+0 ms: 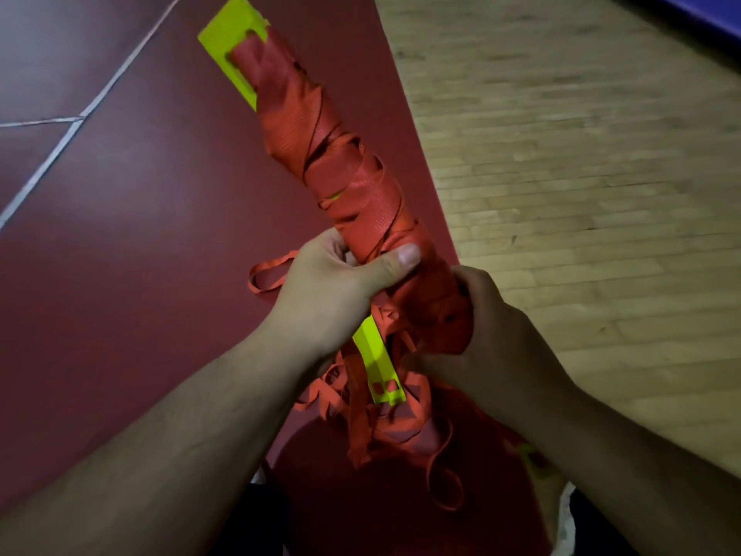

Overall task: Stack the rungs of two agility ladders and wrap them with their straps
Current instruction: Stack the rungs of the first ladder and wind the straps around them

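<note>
– Over the mat (pixel 140 234), held up off the floor: which way is the bundle (pixel 353 182) pointing?

– Long axis runs on a diagonal. Near end is low by the body, far end points up and away to the upper left. The yellow far rung end (pixel 228 38) sticks out of the orange straps (pixel 288 86) at the tip. The near rung end (pixel 379 367) pokes out low down between the wrists.

– And the hands?

– Left hand (pixel 333 290) has its grip closed round the middle, thumb (pixel 401 260) pressed across the wrap. Right hand (pixel 501 343) is just below it, grip curled onto the wrapped lower part. Its fingertips are hidden, so can't tell exactly what they pinch.

– Any loose stuff?

– Yep, tails (pixel 361 411) hang in a tangle under the hands, and one loop (pixel 268 274) flops out left of the left hand. Wood floor (pixel 581 154) lies right of the mat.
</note>
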`<state>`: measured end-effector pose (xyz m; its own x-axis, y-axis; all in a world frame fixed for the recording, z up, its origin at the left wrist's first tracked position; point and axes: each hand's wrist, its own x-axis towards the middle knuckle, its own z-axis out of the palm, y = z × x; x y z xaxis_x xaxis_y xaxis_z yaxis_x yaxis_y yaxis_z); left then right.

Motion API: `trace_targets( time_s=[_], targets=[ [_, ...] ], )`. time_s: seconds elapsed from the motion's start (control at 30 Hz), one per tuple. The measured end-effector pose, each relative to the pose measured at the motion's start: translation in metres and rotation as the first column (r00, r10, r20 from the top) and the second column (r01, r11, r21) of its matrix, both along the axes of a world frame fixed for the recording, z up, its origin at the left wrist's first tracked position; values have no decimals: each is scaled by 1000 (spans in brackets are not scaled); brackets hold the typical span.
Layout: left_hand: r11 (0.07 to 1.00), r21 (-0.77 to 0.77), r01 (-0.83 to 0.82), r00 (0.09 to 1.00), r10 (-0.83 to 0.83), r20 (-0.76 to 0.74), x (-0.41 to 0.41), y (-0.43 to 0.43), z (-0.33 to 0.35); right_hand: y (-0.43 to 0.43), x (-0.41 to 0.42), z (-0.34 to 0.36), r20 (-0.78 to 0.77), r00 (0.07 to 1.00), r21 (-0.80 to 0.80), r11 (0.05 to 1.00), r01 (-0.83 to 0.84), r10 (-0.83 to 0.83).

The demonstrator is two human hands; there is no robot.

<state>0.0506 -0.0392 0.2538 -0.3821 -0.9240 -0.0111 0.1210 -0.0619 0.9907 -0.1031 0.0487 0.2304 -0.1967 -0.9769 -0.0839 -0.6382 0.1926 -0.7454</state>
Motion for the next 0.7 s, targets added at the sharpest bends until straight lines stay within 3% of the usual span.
trace_targets(
  time_s=[0.17, 0.23, 0.27, 0.33, 0.43, 0.53, 0.63, 0.7],
  targets=[
    [982, -122, 143, 989, -136, 59, 6, -4, 7, -1, 0, -3, 44, 996, -67, 995, 75, -72],
    [957, -226, 182, 962, -126, 242, 16, -12, 10, -1, 0, -1, 79, 995, -15, 998, 56, -55],
    [932, -295, 210, 912, -78, 402, 22, -18, 12, -2, -1, 0, 76, 996, 10, 999, 38, -38],
    [912, -270, 308, 754, -61, 654, 36, -27, 14, -4, -8, 2, 18, 1000, 49, 999, 0, -1],
    [911, -89, 402, 597, -187, 780, 53, -34, 11, -4, -20, 2, -131, 990, 94, 995, -40, 52],
    [928, -111, 356, 621, -147, 770, 59, -35, 0, -1, -27, 0, -128, 990, 111, 993, -50, 64],
    [958, -109, 265, 730, -126, 672, 53, -29, -5, -1, -30, 4, 64, 990, 127, 983, -135, 128],
    [956, -29, 292, 831, -239, 502, 50, -23, -4, -1, -35, 7, 240, 952, 188, 953, -237, 190]
  ],
)
